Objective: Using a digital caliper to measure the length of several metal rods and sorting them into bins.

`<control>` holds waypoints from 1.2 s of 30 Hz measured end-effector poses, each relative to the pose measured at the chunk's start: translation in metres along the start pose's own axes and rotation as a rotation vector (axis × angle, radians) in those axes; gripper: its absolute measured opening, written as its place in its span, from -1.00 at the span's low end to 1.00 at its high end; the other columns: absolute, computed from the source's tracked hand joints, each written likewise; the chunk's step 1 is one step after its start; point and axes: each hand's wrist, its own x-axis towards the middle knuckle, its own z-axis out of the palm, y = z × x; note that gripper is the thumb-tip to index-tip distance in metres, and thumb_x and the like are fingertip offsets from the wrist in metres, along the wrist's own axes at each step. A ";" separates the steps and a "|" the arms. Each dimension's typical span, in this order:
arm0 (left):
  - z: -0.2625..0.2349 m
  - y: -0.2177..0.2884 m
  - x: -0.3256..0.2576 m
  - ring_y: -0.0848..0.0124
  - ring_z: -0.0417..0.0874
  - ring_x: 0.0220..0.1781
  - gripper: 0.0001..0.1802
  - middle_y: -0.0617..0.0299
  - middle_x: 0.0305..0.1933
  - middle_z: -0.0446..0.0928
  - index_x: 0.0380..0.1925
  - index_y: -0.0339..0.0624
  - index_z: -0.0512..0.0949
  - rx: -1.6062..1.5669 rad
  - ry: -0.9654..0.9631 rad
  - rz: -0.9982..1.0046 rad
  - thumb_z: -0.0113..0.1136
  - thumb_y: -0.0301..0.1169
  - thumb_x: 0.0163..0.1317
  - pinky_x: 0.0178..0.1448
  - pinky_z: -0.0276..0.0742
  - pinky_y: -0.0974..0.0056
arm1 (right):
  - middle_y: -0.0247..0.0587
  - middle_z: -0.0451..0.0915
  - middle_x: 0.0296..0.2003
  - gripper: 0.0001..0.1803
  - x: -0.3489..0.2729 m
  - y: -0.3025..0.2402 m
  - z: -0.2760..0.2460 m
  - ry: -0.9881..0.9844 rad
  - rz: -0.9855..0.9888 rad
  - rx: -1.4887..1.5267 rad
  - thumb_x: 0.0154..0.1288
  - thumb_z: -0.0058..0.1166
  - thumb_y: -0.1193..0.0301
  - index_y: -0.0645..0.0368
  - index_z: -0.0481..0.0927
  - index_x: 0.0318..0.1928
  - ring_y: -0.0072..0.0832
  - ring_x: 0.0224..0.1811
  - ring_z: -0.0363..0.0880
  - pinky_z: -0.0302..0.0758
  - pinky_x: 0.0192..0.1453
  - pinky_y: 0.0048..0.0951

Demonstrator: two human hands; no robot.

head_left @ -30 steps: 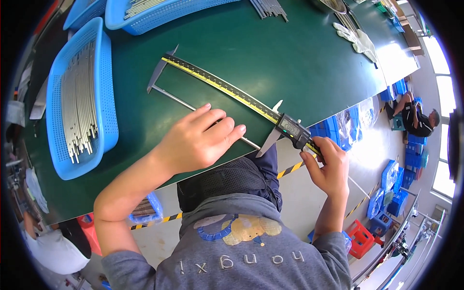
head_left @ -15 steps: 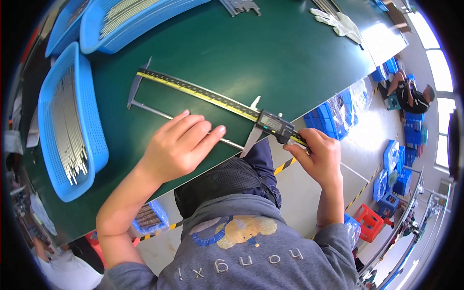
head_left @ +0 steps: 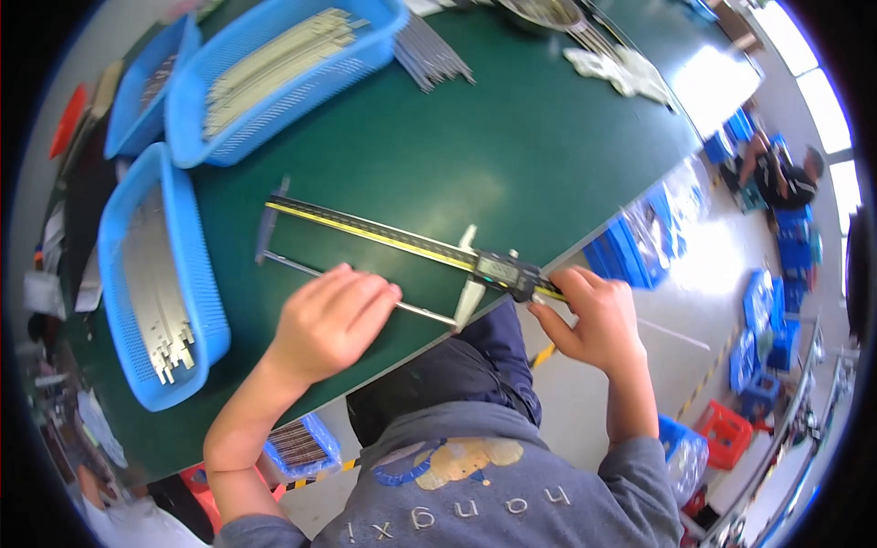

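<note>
A long digital caliper [head_left: 375,237] with a yellow-and-black scale lies over the green table near its front edge. Its right end is gripped by my right hand [head_left: 594,315], thumb and fingers closed around it close to the display. Under my left hand [head_left: 333,320], the fingers are closed on a thin metal rod [head_left: 425,312]. The rod spans the gap between the caliper's two jaws, its left end at the far jaw and its right end at the sliding jaw. My fingers hide the rod's middle part.
Blue plastic baskets of thin rods stand at left: a near basket [head_left: 219,320], a larger basket [head_left: 301,105] and a small basket [head_left: 119,119]. Loose rods [head_left: 429,53], a metal bowl [head_left: 541,14] and white gloves [head_left: 621,71] lie farther back. Another person [head_left: 776,178] sits far right.
My view has shifted, so the table and baskets appear lower and more of the back shows. Both hands keep their hold on the caliper and rod, which lie close together as before.
</note>
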 end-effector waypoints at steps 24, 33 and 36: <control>-0.042 -0.186 0.043 0.04 0.58 -0.28 -0.84 0.05 -0.33 0.55 -0.55 -0.17 0.60 0.334 0.106 -0.887 0.13 -0.34 0.02 -0.19 0.48 -0.02 | 0.11 0.54 -0.50 -0.70 0.024 0.013 -0.013 -0.111 0.069 0.055 0.14 0.20 0.25 0.28 0.57 -0.33 -0.07 -0.49 0.53 0.45 -0.36 -0.22; -0.130 -0.142 -0.088 0.13 0.65 -0.19 -0.68 -0.03 -0.26 0.62 -0.37 -0.29 0.63 0.144 -0.265 -1.513 0.28 -0.31 -0.14 -0.12 0.55 0.16 | 0.11 0.55 -0.49 -0.67 0.027 0.013 -0.013 -0.175 0.089 0.041 0.13 0.21 0.21 0.28 0.58 -0.33 -0.06 -0.48 0.52 0.45 -0.36 -0.23; -0.127 -0.139 -0.063 0.14 0.64 -0.12 -0.64 -0.01 -0.20 0.62 -0.30 -0.28 0.64 0.244 -0.357 -1.598 0.27 -0.31 -0.14 -0.06 0.55 0.18 | 0.12 0.55 -0.48 -0.66 0.025 0.012 -0.014 -0.182 0.114 0.052 0.14 0.21 0.20 0.27 0.57 -0.34 -0.05 -0.47 0.52 0.44 -0.36 -0.21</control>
